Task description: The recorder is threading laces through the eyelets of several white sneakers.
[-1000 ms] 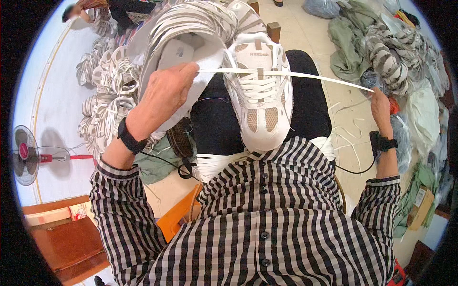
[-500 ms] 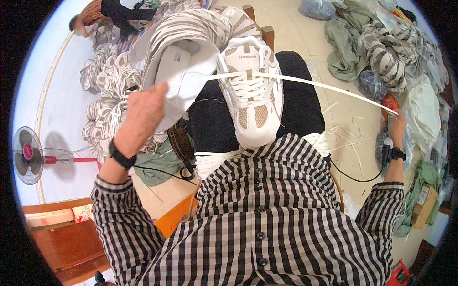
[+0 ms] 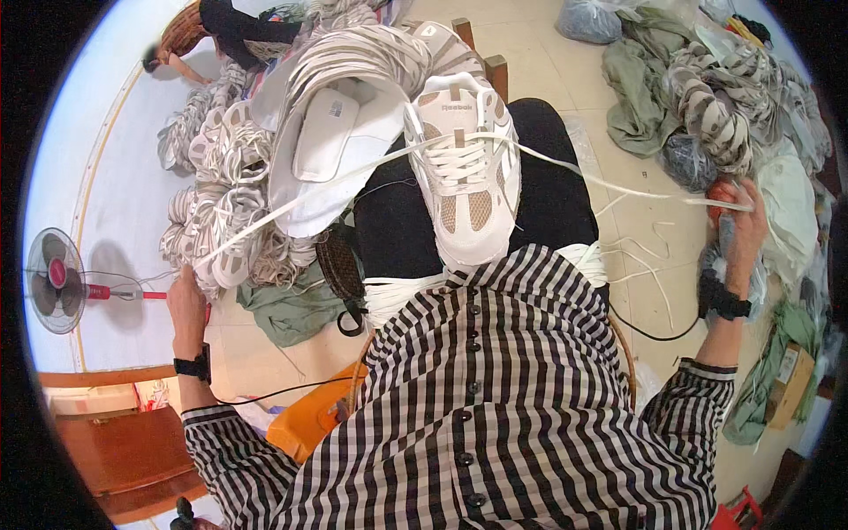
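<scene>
A white and beige sneaker [image 3: 481,231] rests between my thighs, toe toward me, with its lower eyelets laced in a criss-cross. From its upper eyelets a white shoelace [image 3: 309,193] runs out to both sides. My left hand [image 3: 187,309] is closed on one end, far out to the left, and that side is pulled straight. My right hand [image 3: 744,231] is closed on the other part, out to the right, where the lace sags slightly. Stacked beige and white shoe uppers [image 3: 353,66] lean beside the sneaker on the left, a white inner panel facing up.
More bundled uppers [image 3: 234,146] lie at the left, near a standing fan [image 3: 57,281]. Bunches of white laces [image 3: 406,296] hang by my thighs. Bags and further uppers [image 3: 715,124] are heaped on the right. Another person [image 3: 181,62] bends at the far left.
My left hand has swung outward and down to the left, drawing out a long stretch of lace. My right hand has turned and shifted slightly outward; its side of the lace hangs slacker.
</scene>
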`<action>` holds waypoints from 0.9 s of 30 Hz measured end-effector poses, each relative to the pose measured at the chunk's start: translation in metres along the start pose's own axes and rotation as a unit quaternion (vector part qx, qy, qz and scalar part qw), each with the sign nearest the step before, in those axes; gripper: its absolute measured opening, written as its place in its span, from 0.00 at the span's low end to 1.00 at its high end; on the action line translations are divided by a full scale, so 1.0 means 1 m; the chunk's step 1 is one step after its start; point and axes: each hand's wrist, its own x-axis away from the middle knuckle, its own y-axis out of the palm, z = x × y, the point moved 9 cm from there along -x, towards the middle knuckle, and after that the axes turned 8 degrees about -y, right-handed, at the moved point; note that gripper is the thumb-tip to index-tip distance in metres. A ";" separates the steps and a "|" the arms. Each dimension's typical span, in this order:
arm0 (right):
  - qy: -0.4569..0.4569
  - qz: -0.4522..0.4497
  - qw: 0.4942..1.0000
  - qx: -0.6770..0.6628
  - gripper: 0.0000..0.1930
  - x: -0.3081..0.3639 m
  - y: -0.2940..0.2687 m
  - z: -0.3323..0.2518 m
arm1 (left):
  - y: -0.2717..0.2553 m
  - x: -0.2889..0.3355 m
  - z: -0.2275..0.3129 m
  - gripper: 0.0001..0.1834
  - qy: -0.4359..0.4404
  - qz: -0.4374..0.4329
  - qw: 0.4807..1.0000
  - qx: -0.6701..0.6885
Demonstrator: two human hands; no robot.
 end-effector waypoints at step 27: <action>-0.217 -0.233 0.948 -0.003 0.05 0.078 0.332 -0.164 | 0.162 0.055 0.006 0.04 0.086 -0.062 0.994 0.008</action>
